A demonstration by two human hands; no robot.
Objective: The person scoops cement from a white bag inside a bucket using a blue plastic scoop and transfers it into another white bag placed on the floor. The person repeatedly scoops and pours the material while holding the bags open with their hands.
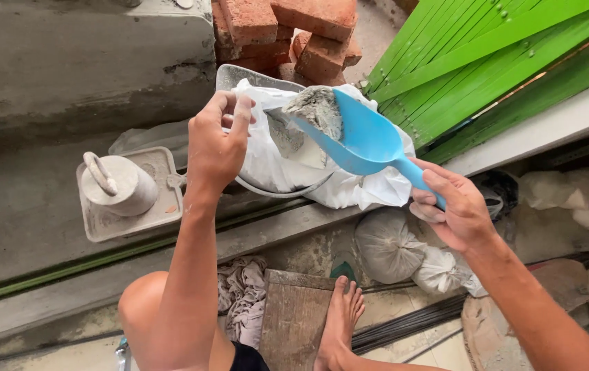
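**Loaded scoop held over the bag**

I see my right hand (454,209) clamped on the handle of a blue scoop (363,137). The scoop's long axis runs on a diagonal from lower right to upper left, handle toward me and mouth pointing up-left, away from me. Grey powder (316,110) is heaped at the mouth, which hangs just above the open white bag (274,168). My left hand (215,144) pinches the bag's rim, fingers closed on the plastic. The bag sits in a metal basin (239,75) on the concrete ledge (26,199). Left of it, a weight (117,184) stands on a square tray (129,223). Bricks (287,31) are stacked behind the basin.
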